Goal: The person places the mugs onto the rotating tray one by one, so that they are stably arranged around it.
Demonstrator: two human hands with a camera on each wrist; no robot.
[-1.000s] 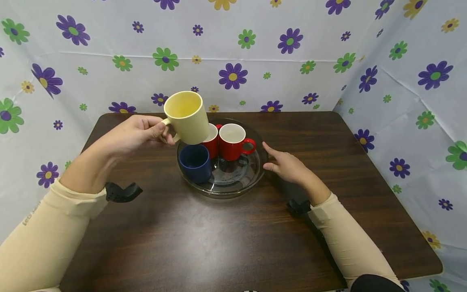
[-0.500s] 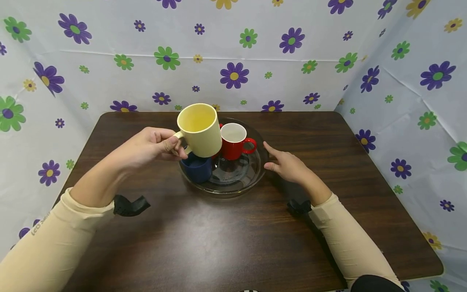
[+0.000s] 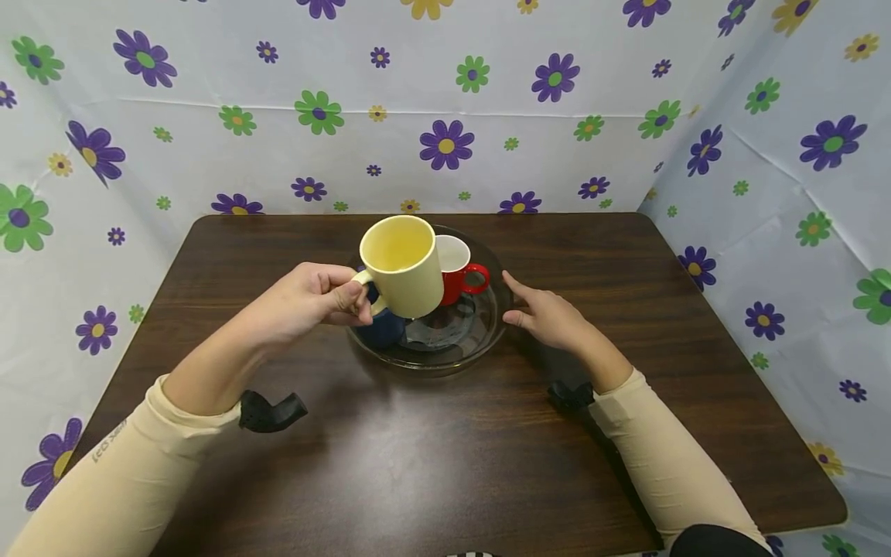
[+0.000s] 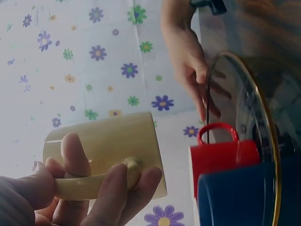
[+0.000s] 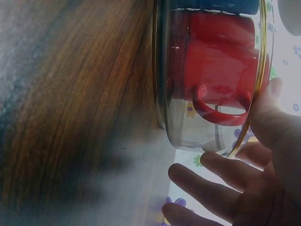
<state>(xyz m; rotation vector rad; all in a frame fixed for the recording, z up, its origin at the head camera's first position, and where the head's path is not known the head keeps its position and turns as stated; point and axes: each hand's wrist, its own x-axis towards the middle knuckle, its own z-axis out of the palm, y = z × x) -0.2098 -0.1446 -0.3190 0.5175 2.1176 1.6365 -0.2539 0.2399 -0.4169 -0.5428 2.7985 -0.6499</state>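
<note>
Held the pale-yellow mug (image 3: 411,286) aloft, its handle pinched in the left grip (image 3: 315,296), overlapping the glass bowl (image 3: 458,342) between ten and eleven o'clock. Saw the dark-blue mug (image 3: 384,333) inside at eight, a red mug (image 3: 454,285) at one. Rested the right grip (image 3: 550,313) against the rim at three, fingers extended, holding nothing. Risked, arguably, chipping crockery if lowered into that crowding, or tipping sideways if pinched too loosely.

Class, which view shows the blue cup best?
Left wrist view: the blue cup shows largest there, though the frame cuts it off. Head view: the yellow mug hides much of it. Right wrist view: only a strip, at the top edge.
</note>
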